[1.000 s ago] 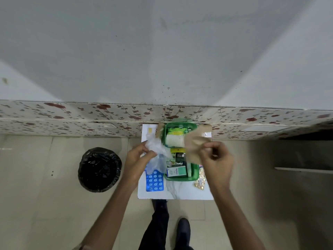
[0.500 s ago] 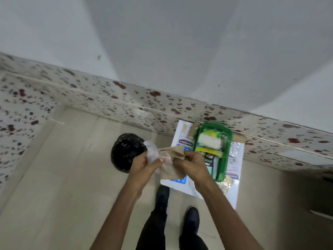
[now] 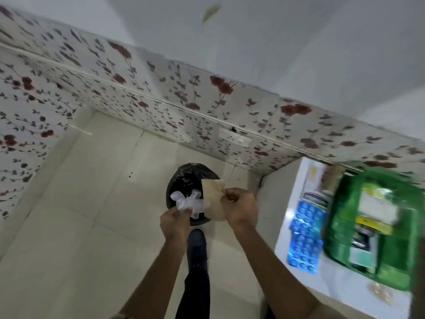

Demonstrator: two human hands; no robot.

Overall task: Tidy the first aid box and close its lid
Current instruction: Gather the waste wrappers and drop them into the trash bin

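Rubbish had travelled from above the green first aid box (image 3: 340, 229) to over the black bin (image 3: 184, 178), left hand (image 3: 176, 223) pinching crumpled plastic (image 3: 187, 202), right hand (image 3: 240, 209) pinching brown paper (image 3: 212, 199), so clearing neared done.

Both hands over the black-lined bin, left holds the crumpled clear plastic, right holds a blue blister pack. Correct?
Not quite. In the head view the right hand holds a flat tan paper piece; the blue blister pack lies on the white table.
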